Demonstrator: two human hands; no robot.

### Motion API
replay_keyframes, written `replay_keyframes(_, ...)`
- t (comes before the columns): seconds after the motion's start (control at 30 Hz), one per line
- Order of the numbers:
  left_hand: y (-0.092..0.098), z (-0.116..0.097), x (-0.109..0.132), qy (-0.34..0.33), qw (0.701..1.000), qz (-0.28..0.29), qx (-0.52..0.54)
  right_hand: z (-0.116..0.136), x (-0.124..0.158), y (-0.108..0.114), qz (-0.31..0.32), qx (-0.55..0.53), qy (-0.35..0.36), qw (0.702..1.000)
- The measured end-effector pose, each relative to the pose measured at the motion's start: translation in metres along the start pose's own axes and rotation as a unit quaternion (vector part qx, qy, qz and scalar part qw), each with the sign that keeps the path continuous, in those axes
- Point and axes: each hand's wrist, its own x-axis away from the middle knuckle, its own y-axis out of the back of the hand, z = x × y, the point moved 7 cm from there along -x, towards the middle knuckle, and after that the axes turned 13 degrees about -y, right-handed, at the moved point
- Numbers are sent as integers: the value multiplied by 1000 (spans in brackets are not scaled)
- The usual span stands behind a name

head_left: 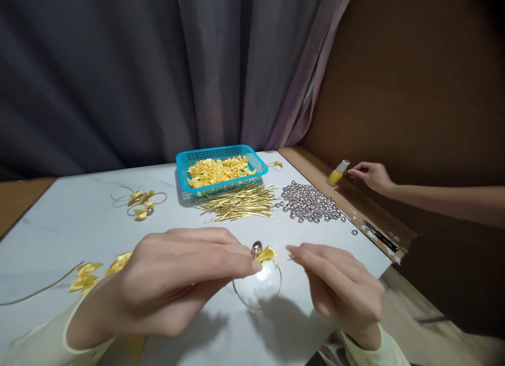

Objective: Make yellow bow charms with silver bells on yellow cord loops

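My left hand (185, 282) is closed, thumb and fingers pinching a yellow ribbon bow (266, 254) above the table. A shiny silver bead (256, 247) sits against the bow, and a thin gold wire loop (281, 282) hangs below it. Off to the right of the bow, my right hand (335, 282) is closed in a pinch. A short, thin wire end (290, 258) pokes out from its fingertips; whether it joins the loop I cannot tell. More yellow bows (84, 276) lie by my left wrist, partly hidden, with a long gold wire (43, 288) beside them.
A blue basket (182, 171) of yellow bows stands at the back. Before it lie gold wire strips (240, 204) and a heap of silver beads (310, 202). Finished-looking loops (144, 200) rest at left. At right are a co-worker's hand (373, 176), a yellow bottle (337, 174) and black-handled snips (381, 236).
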Motion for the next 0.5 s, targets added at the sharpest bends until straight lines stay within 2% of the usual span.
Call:
replay_keyframes(0.1,-1,0,3,5,1000,4,11,2,-7,5,-33,24,4,999)
replay_keyframes(0.17,-2,1,5,14,1000,2,24,1,-9,3,-27,41,1,999)
replay_keyframes(0.37,0,5,7,51,997,-38,46,-2,3,-22,78,13,4,997)
replay_keyframes(0.5,0,5,4,42,996,-59,43,2,8,-23,104,-23,-5,994)
